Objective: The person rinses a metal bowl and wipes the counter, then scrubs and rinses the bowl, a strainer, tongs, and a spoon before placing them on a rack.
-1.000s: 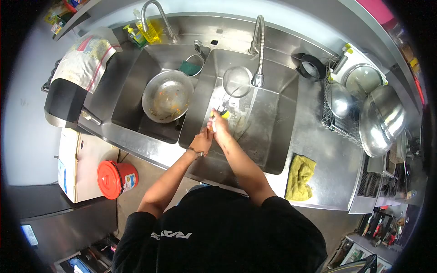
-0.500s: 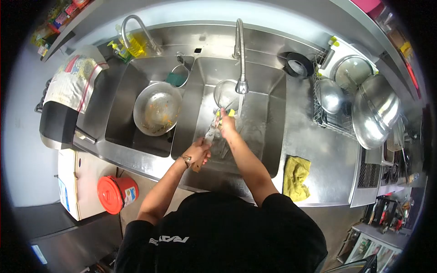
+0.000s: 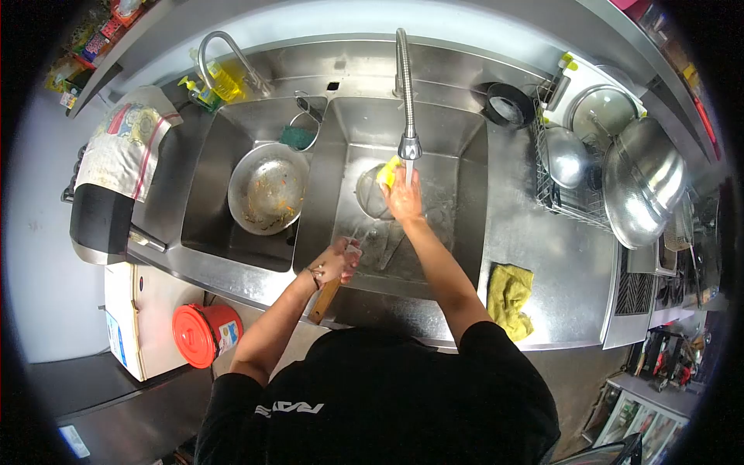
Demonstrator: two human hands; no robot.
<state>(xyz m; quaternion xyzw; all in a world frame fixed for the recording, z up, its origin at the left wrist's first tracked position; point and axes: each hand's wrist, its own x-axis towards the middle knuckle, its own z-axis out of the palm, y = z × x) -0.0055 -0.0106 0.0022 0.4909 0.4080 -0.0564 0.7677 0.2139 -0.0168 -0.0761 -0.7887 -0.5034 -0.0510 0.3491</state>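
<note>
Under the running tap [image 3: 410, 145], my right hand [image 3: 403, 195] is closed on a yellow sponge [image 3: 389, 172]. A round metal lid or shallow dish [image 3: 370, 203] lies in the sink beside and below that hand. Near the front of the right basin [image 3: 465, 198], my left hand [image 3: 334, 262] wraps round a wooden-handled utensil [image 3: 324, 301]. Its brown handle sticks out toward my body, over the sink's front edge. The hand and splashing water cover much of its other end, so I cannot tell its exact kind.
A food-stained pan [image 3: 267, 190] sits in the left basin, near a green scouring pad [image 3: 297, 137]. Right of the sink are a yellow-green cloth [image 3: 509, 301], a black pan [image 3: 508, 107] and a dish rack [image 3: 570, 205] with metal bowls. A red bucket [image 3: 203, 335] stands lower left.
My right hand has moved away from the utensil, up and right with the sponge into the tap's stream. My left hand keeps hold of the utensil, and more of the handle shows.
</note>
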